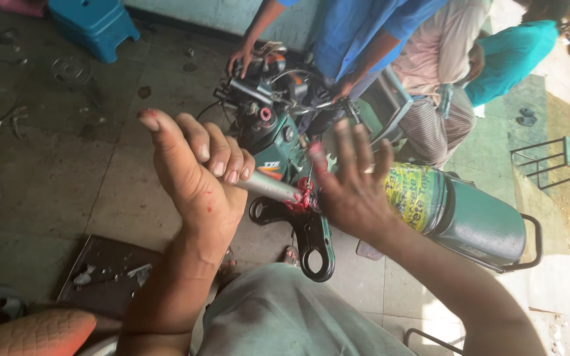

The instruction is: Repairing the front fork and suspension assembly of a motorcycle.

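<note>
Grimy concrete floor (67,171) fills the scene of a workshop that opens onto a sunlit yard at right. At the middle, a metal steering stem (268,186) lies nearly level, its long axis running from the left hand (196,175) down and to the right into a black fork yoke (308,234), smeared with red grease where the two meet. The yoke hangs below the stem, its ring-shaped clamp pointing toward the camera. The left hand's grip is closed round the stem's upper end, thumb stuck out upward. The right hand (351,188) is spread flat with fingers apart, its palm against the greased joint, holding nothing.

Just behind the yoke stands a stripped green motorcycle (275,132), its front pointing away; it blocks the view of the floor beyond. Another person in a blue shirt (357,29) leans over its handlebars with both hands on them. A green cylindrical canister (463,214) lies on its side right of the hands. A blue plastic stool (94,23) sits at top left, a dark tray of small parts (107,270) at lower left.
</note>
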